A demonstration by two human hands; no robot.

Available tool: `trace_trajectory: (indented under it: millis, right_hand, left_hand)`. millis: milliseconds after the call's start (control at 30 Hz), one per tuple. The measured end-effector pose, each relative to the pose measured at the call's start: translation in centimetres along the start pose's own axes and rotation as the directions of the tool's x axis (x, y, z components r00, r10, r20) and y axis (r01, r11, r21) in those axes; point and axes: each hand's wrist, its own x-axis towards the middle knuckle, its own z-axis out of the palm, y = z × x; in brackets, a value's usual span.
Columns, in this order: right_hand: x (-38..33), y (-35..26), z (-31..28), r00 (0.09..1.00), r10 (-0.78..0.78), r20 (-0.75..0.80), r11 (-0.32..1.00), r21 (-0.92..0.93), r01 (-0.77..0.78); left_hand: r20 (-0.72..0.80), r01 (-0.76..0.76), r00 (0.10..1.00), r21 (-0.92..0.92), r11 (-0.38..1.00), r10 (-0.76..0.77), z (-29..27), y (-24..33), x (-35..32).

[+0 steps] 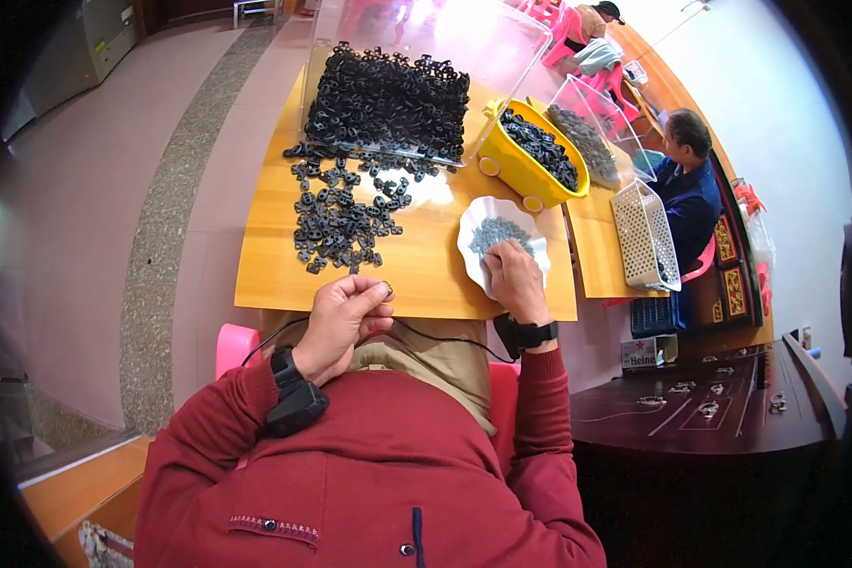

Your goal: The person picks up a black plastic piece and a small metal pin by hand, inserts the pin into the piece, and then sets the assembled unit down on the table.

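My left hand [343,320] is closed at the table's front edge, pinching a small dark piece [388,290] between thumb and forefinger. It looks like one of the black plastic parts with holes [336,222] heaped loosely on the table just beyond. To the right, my right hand [516,279] reaches into a white scalloped dish [469,237]. Its fingertips are drawn together at a pile of tiny grey-blue pieces [498,232]; whatever lies between them is hidden.
A clear plastic bin [502,38] full of black parts lies at the back. Beside it stands a yellow wheeled tub [502,161] of similar parts. Farther right are a white perforated basket [644,237], another clear bin [587,114] and a seated person [691,180]. A black cable [445,338] crosses my lap.
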Motion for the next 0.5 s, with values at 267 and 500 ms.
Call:
trace_trajectory:
  millis: [267, 500]
  right_hand:
    - [0.1, -0.6, -0.3, 1.000, 0.010, -0.012, 1.000, -0.006, -0.010]
    - [1.3, -0.1, -0.6, 0.998, 0.055, -0.033, 0.995, -0.084, -0.057]
  left_hand:
    - [-0.007, 0.000, 1.000, -0.003, 1.000, 0.000, 0.2, 0.1, -0.1]
    - [-0.008, -0.004, 1.000, 0.012, 1.000, 0.004, 0.2, 0.1, -0.1]
